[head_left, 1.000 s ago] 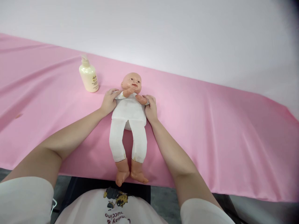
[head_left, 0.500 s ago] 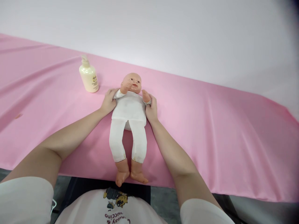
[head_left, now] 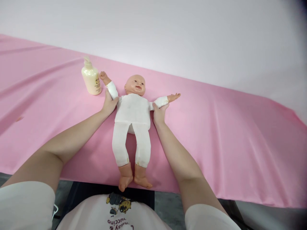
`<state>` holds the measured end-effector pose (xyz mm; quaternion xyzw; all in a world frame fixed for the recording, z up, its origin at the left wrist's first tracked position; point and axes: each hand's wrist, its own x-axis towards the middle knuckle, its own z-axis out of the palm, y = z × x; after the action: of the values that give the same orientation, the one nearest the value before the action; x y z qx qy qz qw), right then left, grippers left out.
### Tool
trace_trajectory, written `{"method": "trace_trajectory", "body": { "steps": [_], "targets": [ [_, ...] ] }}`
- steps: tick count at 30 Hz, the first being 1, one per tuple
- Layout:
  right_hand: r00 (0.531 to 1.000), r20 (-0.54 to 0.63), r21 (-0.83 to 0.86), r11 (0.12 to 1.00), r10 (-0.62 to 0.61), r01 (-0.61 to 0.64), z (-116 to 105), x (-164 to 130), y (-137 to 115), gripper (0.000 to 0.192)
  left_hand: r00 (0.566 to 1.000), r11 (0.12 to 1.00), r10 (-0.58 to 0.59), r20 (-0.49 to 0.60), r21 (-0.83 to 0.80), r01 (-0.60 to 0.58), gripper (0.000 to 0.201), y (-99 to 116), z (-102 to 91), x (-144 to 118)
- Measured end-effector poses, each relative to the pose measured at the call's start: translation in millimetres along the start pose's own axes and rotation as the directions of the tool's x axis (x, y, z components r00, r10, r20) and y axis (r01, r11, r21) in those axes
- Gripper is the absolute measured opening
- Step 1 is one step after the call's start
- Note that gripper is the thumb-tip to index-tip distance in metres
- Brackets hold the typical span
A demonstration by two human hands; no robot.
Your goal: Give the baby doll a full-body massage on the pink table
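A baby doll (head_left: 132, 110) with a white cloth body lies on its back, head away from me and bare feet toward me. Its two arms are spread out to the sides. My left hand (head_left: 109, 103) is closed round the doll's arm on the left, thumb near its shoulder and fingers partly hidden behind the sleeve. On the other side, my right hand (head_left: 160, 113) grips the doll's arm on the right from below, with the thumb on the sleeve.
A cream pump bottle (head_left: 92, 78) stands upright by the doll's raised left-side hand. Pink cloth (head_left: 230, 140) covers the table, its front edge under the doll's feet. Behind rises a white wall (head_left: 168, 35).
The doll's arms, earlier folded in toward its face and chest, have swung outward to both sides with my hands on them. Its body and the bottle have stayed put.
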<state>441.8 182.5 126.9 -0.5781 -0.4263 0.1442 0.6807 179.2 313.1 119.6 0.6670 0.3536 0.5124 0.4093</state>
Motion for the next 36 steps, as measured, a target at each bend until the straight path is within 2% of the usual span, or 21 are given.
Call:
{"method": "trace_trajectory", "body": {
  "steps": [6,12,16,21,27,36],
  "targets": [
    [0.997,-0.006,-0.022,0.997,-0.071,0.071,1,1,-3,0.088,0.998,0.996,0.057,0.017,0.067,-0.058,0.075,2,0.3,-2],
    [0.979,0.103,-0.088,0.979,-0.175,0.184,2,-2,-3,0.069,0.983,0.975,0.174,0.056,0.129,-0.180,0.059,7,1.8,-3],
    [0.971,0.140,-0.166,0.962,-0.195,0.217,1,-4,1,0.057,0.965,0.946,0.249,0.086,0.194,-0.261,0.047,11,4.5,-5],
    [0.956,0.201,-0.233,0.937,-0.214,0.259,0,-3,6,0.052,0.928,0.883,0.319,0.190,0.296,-0.364,0.052,16,5.2,-8],
    [0.943,0.238,-0.250,0.924,-0.231,0.289,1,-3,3,0.054,0.925,0.861,0.311,0.217,0.348,-0.371,0.057,18,4.9,-9],
    [0.939,0.242,-0.236,0.923,-0.246,0.302,1,-3,2,0.054,0.932,0.875,0.283,0.228,0.337,-0.348,0.052,24,5.1,-10]
  ]
}}
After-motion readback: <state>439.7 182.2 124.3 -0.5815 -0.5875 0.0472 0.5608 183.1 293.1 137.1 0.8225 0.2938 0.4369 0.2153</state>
